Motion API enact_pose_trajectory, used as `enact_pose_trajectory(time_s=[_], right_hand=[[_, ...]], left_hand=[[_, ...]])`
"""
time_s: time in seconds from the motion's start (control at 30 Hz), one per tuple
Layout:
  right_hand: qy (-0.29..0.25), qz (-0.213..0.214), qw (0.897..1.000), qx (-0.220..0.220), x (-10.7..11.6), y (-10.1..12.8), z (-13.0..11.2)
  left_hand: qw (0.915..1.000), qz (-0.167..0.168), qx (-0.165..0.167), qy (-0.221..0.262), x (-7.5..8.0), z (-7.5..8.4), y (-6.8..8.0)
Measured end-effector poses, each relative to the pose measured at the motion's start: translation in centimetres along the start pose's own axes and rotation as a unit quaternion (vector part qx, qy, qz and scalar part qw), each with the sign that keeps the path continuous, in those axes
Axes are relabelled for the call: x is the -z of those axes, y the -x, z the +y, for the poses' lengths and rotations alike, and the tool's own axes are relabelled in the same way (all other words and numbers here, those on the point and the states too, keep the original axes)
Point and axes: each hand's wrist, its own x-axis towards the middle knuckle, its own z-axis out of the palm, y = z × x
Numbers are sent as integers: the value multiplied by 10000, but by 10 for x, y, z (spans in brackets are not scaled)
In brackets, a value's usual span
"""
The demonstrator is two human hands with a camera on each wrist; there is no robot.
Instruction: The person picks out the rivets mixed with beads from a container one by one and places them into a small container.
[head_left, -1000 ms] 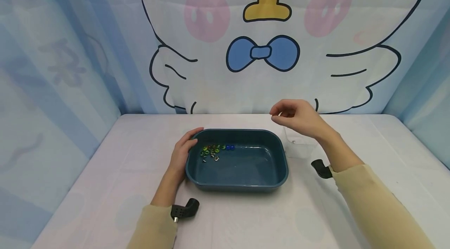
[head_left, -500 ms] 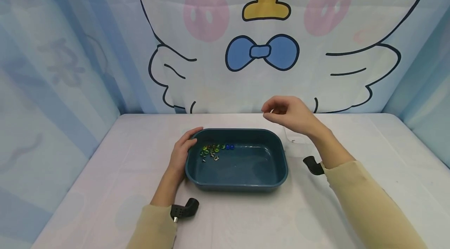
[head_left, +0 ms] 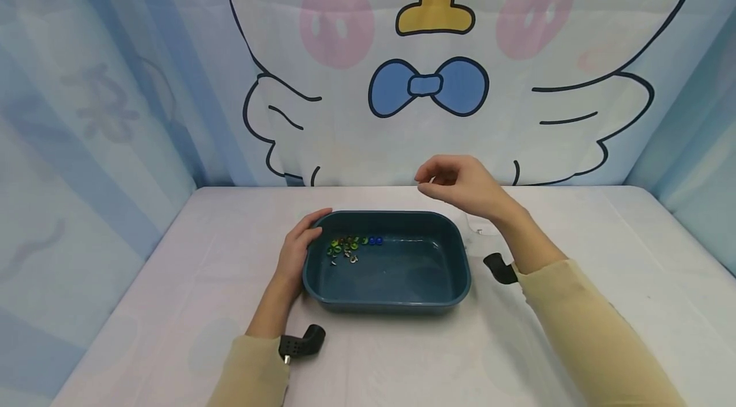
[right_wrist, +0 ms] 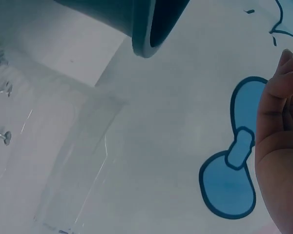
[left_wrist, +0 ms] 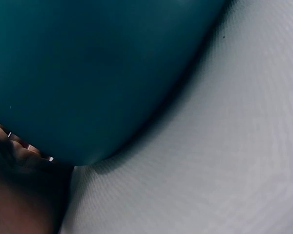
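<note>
A dark teal rectangular tray (head_left: pixel 397 305) stands on the table. My left hand (head_left: pixel 298 253) grips its left end, with the thumb at the rim; in the left wrist view the fingers (left_wrist: pixel 24 153) show at the tray's outer wall. Inside lie several small shiny green and amber pieces (head_left: pixel 338 247), blue beads (head_left: pixel 376 241) and a few silvery bits (head_left: pixel 353 259). My right hand (head_left: pixel 462 186) is raised beyond the tray's far right corner, thumb and forefinger brought close together. No object shows at its fingertips, and a tiny one could be hidden.
Right of the tray sits a clear plastic box (right_wrist: pixel 78 136), partly hidden by the right forearm in the head view. Several small silvery metal pieces (right_wrist: pixel 5 136) appear in it. A cartoon-printed curtain (head_left: pixel 428 138) hangs behind the table.
My right hand has moved left and slightly up, from above the clear box toward the tray's far side. The left hand and the tray have stayed put.
</note>
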Motion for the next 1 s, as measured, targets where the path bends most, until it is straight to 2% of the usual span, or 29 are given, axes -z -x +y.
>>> enact_pose_trajectory(time_s=[0.57, 1.0], right_hand=[[-310, -205, 9984, 420, -28, -20, -16], [-424, -518, 9965, 491, -50, -33, -16]], left_hand=[[10000, 12, 35, 39, 1, -1, 0], [10000, 18, 11, 43, 2, -1, -1]])
